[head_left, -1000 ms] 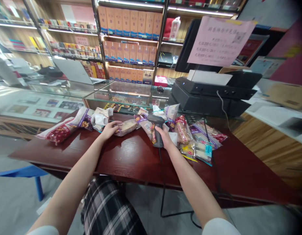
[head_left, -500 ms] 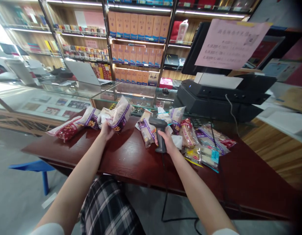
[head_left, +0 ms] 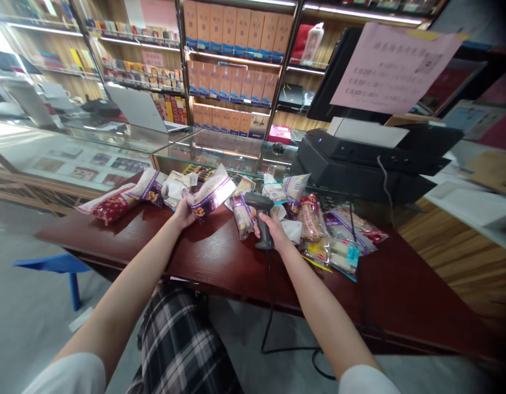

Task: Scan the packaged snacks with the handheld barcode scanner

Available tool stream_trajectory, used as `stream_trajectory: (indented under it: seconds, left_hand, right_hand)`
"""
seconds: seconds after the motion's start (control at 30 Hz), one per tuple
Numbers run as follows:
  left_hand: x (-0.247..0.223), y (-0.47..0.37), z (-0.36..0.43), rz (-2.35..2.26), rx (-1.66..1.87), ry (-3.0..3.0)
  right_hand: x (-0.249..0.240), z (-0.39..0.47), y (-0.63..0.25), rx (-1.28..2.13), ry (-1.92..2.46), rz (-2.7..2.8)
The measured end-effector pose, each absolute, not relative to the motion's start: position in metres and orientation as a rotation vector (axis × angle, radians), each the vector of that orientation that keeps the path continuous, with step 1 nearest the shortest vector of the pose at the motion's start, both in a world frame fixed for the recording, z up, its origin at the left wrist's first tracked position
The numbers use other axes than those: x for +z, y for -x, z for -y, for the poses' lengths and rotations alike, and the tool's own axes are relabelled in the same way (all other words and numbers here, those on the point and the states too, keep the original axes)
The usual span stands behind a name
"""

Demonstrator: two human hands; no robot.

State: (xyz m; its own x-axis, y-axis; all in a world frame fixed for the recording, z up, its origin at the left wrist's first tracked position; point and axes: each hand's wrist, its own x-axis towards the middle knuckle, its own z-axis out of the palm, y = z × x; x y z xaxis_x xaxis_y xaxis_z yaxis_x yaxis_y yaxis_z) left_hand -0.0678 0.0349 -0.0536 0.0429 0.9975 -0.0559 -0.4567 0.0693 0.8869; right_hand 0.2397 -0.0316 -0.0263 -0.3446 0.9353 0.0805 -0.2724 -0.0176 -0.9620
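My left hand [head_left: 185, 214] is closed on the lower end of a white and purple snack bag [head_left: 214, 191], which tilts up to the right above the table. In my right hand [head_left: 271, 229] is a black handheld scanner [head_left: 264, 221], fingers wrapped round its grip and its head facing left toward the bag. A cable hangs from the scanner. Left of my left hand lie a red snack bag [head_left: 113, 205] and another purple and white bag [head_left: 151, 187]. Several packets lie around the scanner, among them a purple-banded packet [head_left: 242, 216] and a red-topped packet [head_left: 312, 219].
The dark red table [head_left: 211, 260] spans the front, with a glass display case [head_left: 215, 143] behind it. At the right stand a black printer [head_left: 367, 164] and a monitor with a pink sheet [head_left: 394, 68]. A blue stool [head_left: 51, 264] is at the left.
The snack bag in my left hand has tipped over to the right, its wide face turned toward the scanner. My right hand and the scanner have shifted slightly left. The camera view has tilted slightly.
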Motion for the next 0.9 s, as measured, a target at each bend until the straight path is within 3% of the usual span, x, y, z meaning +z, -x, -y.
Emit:
stream_trajectory:
  seconds: [0.23, 0.4, 0.6, 0.9]
  left_hand:
    - [-0.056, 0.061, -0.036, -0.964, 1.427, -1.0]
    - [-0.053, 0.056, -0.02, -1.431, 1.669, -1.673]
    - [-0.049, 0.047, -0.001, -1.987, 1.285, -2.295]
    - [-0.059, 0.034, -0.003, -1.868, 0.815, -2.635]
  right_hand:
    - [-0.032, 0.028, -0.242, 1.558, 0.718, 1.238]
    - [-0.028, 0.029, -0.241, 1.589, 0.718, 1.205]
    - [-0.02, 0.032, -0.241, 1.611, 0.72, 1.134]
    - [-0.029, 0.02, -0.27, 1.81, 0.64, 1.119]
